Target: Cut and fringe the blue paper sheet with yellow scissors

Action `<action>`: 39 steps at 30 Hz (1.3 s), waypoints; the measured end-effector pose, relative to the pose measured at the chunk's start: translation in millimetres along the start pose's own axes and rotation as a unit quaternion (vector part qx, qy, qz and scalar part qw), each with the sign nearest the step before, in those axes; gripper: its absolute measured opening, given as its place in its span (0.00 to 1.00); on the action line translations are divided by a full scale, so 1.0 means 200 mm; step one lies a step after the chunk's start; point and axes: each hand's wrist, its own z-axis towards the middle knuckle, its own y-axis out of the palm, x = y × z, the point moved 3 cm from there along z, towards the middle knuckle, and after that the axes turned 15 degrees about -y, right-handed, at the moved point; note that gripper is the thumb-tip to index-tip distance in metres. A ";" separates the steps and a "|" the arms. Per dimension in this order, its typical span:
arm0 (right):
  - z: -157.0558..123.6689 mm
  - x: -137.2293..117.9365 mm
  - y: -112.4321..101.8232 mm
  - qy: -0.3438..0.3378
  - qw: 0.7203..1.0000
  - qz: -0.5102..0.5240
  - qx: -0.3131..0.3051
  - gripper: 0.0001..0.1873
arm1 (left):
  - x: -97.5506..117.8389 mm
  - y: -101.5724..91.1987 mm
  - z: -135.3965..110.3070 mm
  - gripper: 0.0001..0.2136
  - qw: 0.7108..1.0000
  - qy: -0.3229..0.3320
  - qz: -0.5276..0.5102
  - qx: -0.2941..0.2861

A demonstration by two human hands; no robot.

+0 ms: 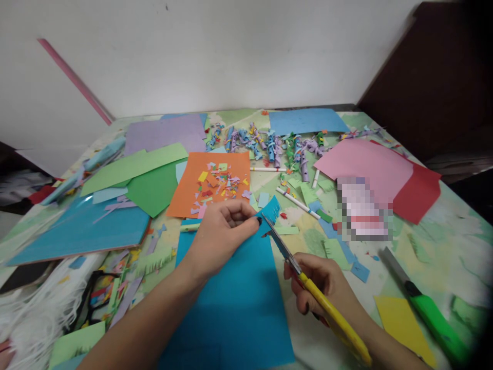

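My left hand (227,231) pinches a small blue paper strip (272,209) whose far edge is cut into a fine fringe. In my right hand (327,282) is a pair of scissors (331,311) with yellow handles. Their metal blades point up and left and meet the strip close to my left fingertips. Beneath both hands lies a large blue paper sheet (234,308). Just beyond it, an orange sheet (181,192) carries many small coloured paper scraps. The lower handle loop is partly hidden by my right fingers.
A green-handled knife (435,318) lies at right, by a yellow paper (404,329). Rolled paper pieces (271,146) line the back. Pink paper (358,164) is at far right, green paper (157,187) at left. White strings (50,303) and black glasses (90,298) lie front left.
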 end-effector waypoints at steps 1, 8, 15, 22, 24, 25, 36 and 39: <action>0.00 0.00 0.00 0.004 1.000 0.001 -0.001 0.23 | 0.00 0.00 0.00 0.05 1.000 0.000 0.000 -0.001; 0.00 0.01 0.00 0.004 1.000 0.019 0.003 0.22 | 0.00 -0.01 0.00 0.05 1.000 0.003 0.004 -0.003; -0.02 0.01 0.00 0.023 1.000 0.003 -0.004 0.20 | 0.00 0.00 0.00 0.05 1.000 0.002 0.002 -0.003; -0.02 0.03 -0.01 0.002 0.999 0.013 -0.034 0.26 | 0.00 0.00 0.00 0.04 1.000 0.004 0.006 0.000; -0.02 0.03 -0.01 -0.013 0.999 0.012 -0.037 0.29 | 0.01 0.00 0.00 0.05 1.000 0.003 0.010 0.001; -0.02 0.03 -0.01 -0.021 0.999 0.013 -0.038 0.30 | 0.01 0.00 0.00 0.05 1.000 0.004 0.011 0.002; -0.02 0.02 0.01 0.004 0.999 0.034 -0.020 0.18 | 0.02 0.00 -0.01 0.04 1.000 0.005 0.020 0.005; -0.02 0.02 0.01 0.016 0.999 0.033 -0.012 0.16 | 0.01 0.00 -0.01 0.04 1.000 0.006 0.018 0.004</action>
